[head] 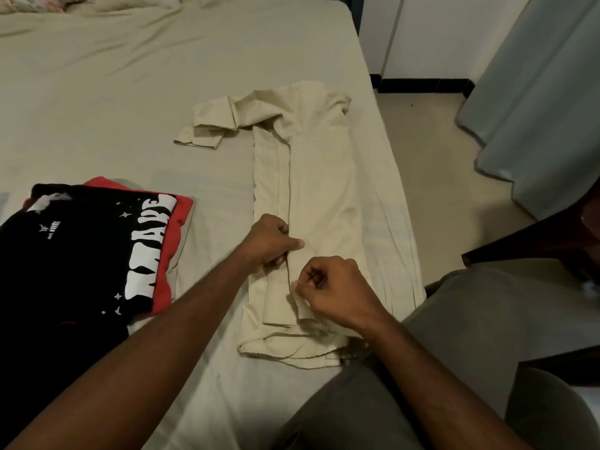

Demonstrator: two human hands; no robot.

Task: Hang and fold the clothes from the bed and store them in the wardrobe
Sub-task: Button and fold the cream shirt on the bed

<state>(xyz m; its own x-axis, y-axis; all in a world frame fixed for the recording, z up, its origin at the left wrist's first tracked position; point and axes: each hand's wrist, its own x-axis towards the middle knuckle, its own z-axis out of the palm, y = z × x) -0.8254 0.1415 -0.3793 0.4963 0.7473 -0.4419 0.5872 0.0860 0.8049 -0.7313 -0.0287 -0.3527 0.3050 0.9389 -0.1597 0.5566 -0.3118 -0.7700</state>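
Note:
A cream long-sleeved shirt (318, 177) lies lengthwise on the bed (130, 92) near its right edge, its sides folded inward into a narrow strip and one sleeve bunched at the far left. My left hand (271, 243) grips the folded left edge of the shirt near its lower part. My right hand (334, 287) pinches a flap of the same shirt just below and to the right. A folded black T-shirt with white lettering (84, 251) lies on a folded red garment (177, 228) at the left.
The bed's right edge runs beside a tiled floor (431, 164). A pale blue curtain (548, 102) hangs at the right. A dark wooden piece of furniture (532, 245) stands at the right edge. My grey-trousered legs (438, 368) fill the lower right.

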